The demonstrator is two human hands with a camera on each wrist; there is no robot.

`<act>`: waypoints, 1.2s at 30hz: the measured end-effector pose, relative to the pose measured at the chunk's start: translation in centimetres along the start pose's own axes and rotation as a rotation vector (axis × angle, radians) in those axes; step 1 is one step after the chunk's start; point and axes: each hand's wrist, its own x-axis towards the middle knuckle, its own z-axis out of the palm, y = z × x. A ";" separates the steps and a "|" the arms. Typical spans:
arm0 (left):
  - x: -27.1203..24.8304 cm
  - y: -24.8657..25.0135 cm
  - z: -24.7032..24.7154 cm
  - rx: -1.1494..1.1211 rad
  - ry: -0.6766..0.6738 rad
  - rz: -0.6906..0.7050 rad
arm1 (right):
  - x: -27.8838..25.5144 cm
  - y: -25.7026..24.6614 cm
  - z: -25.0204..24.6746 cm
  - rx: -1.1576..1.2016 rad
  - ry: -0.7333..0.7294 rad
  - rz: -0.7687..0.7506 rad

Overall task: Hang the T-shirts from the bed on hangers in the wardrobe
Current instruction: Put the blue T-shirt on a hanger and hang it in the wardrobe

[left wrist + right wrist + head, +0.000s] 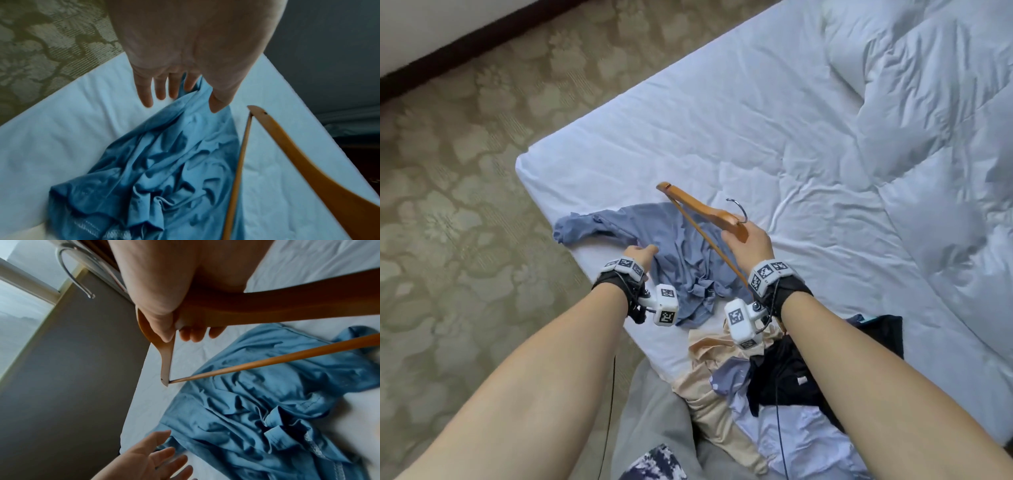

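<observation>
The right hand (751, 241) is gripping a wooden hanger (702, 214) at its neck, fingers (193, 334) curled round it, above the bed (722, 137). At its nine o'clock, the left hand (638, 255) is reaching with spread, relaxed fingers (146, 94) onto a crumpled blue T-shirt (671, 253), seemingly touching, not gripping. More T-shirts (774, 370) are lying at six o'clock.

1. The T-shirt (681, 253) lying below the right hand's grip is showing plain dusty blue, reading brighter teal-blue in both wrist views.
2. The hanger (709, 219) inside that grip is glowing orange-brown, with its hook (739, 209) looking silver.
3. The bed sheet (722, 137) under the T-shirt is showing pale bluish white.
4. The carpet (448, 171) left of the left hand is showing an olive-beige floral pattern.
5. The clothes pile (774, 377) behind the wrists is showing beige, black and possibly lavender.
</observation>
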 end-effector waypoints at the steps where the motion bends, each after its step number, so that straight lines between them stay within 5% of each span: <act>1: 1.0 -0.2 0.4 0.020 0.044 0.000 | 0.7 0.3 0.4 0.011 -0.013 -0.001; 5: 6.7 -1.1 0.7 -0.079 0.205 0.023 | 3.0 1.6 1.5 -0.032 -0.049 0.006; 11: 11.8 -1.3 -0.2 -0.020 0.232 -0.005 | 4.4 2.4 3.7 -0.025 -0.143 0.074; 19: 3.1 4.1 -1.1 0.103 0.269 0.092 | 4.5 1.8 3.1 -0.058 -0.203 0.133; 22: 3.6 4.6 -1.5 0.211 0.122 0.046 | 4.0 1.0 2.2 -0.036 -0.169 0.145; 26: 2.2 5.2 -1.5 -0.039 0.002 -0.007 | 2.3 -0.2 0.6 -0.028 -0.140 0.155; 36: -13.4 8.8 -1.1 -0.013 -0.215 0.358 | -5.9 -3.5 -5.1 0.015 -0.048 0.063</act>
